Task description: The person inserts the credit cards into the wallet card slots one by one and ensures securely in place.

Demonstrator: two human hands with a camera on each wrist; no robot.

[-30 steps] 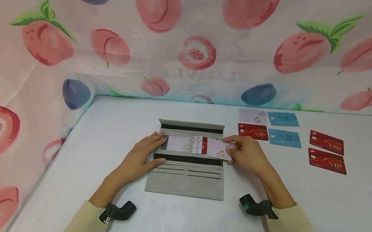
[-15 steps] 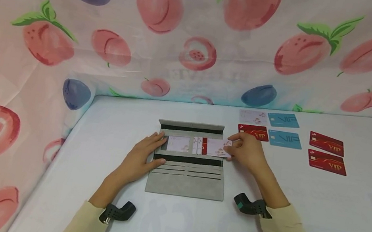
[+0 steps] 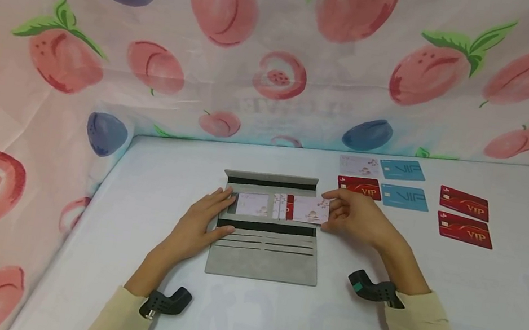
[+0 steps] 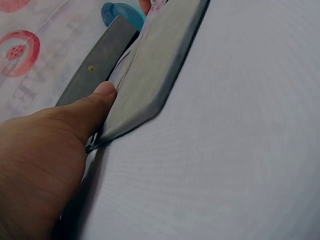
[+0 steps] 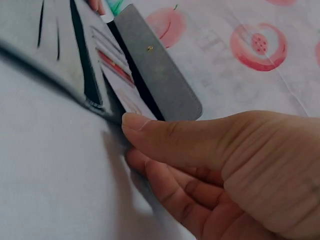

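Note:
A grey wallet (image 3: 262, 264) lies unfolded on the white table, with slits in its near panel and cards in its upper panel. My left hand (image 3: 196, 226) rests on the wallet's left side, fingers straight; the thumb (image 4: 97, 102) presses its edge in the left wrist view. At the upper right slots, a pale pink floral card (image 3: 310, 210) lies over a red card (image 3: 290, 207) and other pale edges. My right hand (image 3: 356, 216) holds the floral card's right end between thumb and index finger, other fingers curled. Another pale card (image 3: 252, 205) sits in the left slot.
Right of the wallet lie a pale card (image 3: 359, 166), two blue VIP cards (image 3: 402, 169) and a red VIP card (image 3: 360, 186). Further right are two red VIP cards (image 3: 465, 203). A fruit-print cloth (image 3: 272, 115) hangs behind the table.
The floral card has shifted slightly left and straightened against the wallet. My right thumb has slid from its face to its right end. The left hand stays in place.

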